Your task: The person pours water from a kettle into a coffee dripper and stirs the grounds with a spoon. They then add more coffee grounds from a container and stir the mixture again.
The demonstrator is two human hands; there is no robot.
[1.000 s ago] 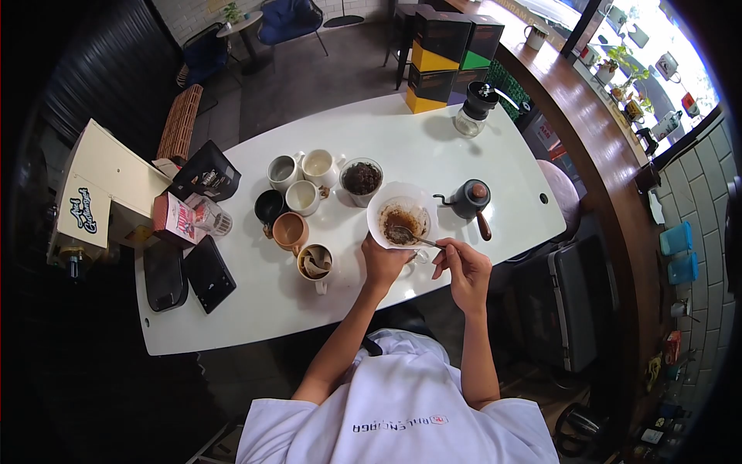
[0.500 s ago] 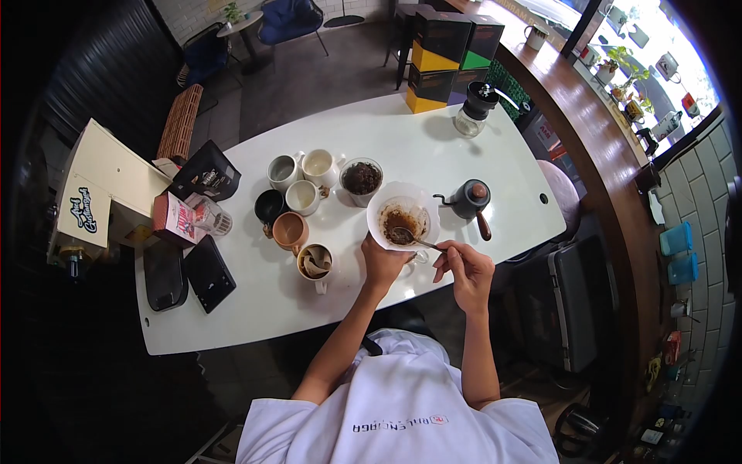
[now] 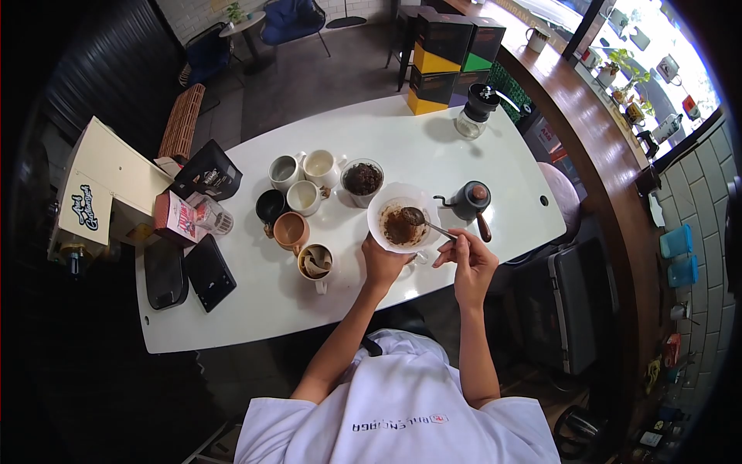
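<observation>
My left hand point(image 3: 382, 264) is closed around the near side of a white coffee dripper lined with a paper filter point(image 3: 377, 214). Wet brown coffee grounds point(image 3: 399, 232) lie at the bottom of the filter. Between the fingers of my right hand point(image 3: 473, 268) is a metal spoon point(image 3: 439, 229), its dark, wet bowl above the grounds inside the cone. Just beyond the dripper stands a glass point(image 3: 361, 179) full of dark grounds. A grey hand grinder point(image 3: 468, 201) with a crank sits to the right. Part of a glass handle point(image 3: 421, 257) shows below the dripper.
Left of the dripper are several cups, including a brown cup point(image 3: 291, 230) and a mug point(image 3: 316, 263) holding a used filter. A second grinder point(image 3: 474, 114) and stacked boxes point(image 3: 441, 62) stand at the far edge. Tablets point(image 3: 210, 274) and a coffee bag point(image 3: 207, 175) lie left.
The spoon has risen out of the grounds, its bowl moving up and to the right inside the filter. My right hand has shifted slightly; my left hand stays on the dripper.
</observation>
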